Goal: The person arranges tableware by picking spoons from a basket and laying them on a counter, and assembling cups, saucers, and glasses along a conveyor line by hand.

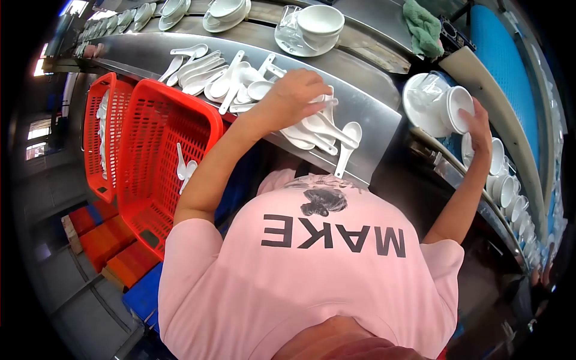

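My left hand [294,96] reaches over a pile of white soup spoons [231,81] on a steel ledge. Its fingers are pinched at a white spoon [329,102] on the pile's right part. More spoons [345,144] lie crossed below that hand, near the ledge's front edge. On the right, my right hand [478,127] grips the rim of a small white bowl [459,109], with the thumb at the bowl's mouth. This bowl is tilted on its side, against a white plate [422,99] that also bears a clear glass.
Another plate set with bowl [320,21] and glass stands behind the ledge, with more sets in a row leftward. Red plastic baskets [174,96] are at left, one with a few spoons inside. A green cloth [423,27] and a blue belt [501,66] are at upper right.
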`<state>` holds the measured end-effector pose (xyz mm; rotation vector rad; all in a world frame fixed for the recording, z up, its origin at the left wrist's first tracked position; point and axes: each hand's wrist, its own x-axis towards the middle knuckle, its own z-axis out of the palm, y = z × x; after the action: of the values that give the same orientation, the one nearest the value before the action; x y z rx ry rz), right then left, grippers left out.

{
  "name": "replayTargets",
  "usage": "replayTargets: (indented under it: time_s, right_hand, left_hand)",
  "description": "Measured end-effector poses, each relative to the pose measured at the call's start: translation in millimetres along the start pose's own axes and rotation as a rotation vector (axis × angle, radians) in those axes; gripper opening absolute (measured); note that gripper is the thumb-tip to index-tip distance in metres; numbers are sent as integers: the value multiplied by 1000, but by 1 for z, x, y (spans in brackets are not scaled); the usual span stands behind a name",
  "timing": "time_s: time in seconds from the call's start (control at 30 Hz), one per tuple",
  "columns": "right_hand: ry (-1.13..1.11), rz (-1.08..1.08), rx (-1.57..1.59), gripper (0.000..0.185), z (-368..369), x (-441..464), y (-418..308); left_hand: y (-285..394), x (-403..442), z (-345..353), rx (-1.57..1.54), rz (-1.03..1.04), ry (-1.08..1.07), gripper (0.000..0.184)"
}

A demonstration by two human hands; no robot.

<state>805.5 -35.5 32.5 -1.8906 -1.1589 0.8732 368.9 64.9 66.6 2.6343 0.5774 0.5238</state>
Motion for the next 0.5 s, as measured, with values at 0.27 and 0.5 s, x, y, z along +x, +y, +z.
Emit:
replayTargets:
  time_s: [0.27, 0.5]
  right_hand:
    - [-22, -48, 189, 36, 86, 33, -38]
    - [-215, -159, 250, 39, 162, 77, -82]
  left_hand:
    - [-33, 0, -9, 184, -193, -206, 32]
    - [-51, 1, -29, -14, -170, -366, 32]
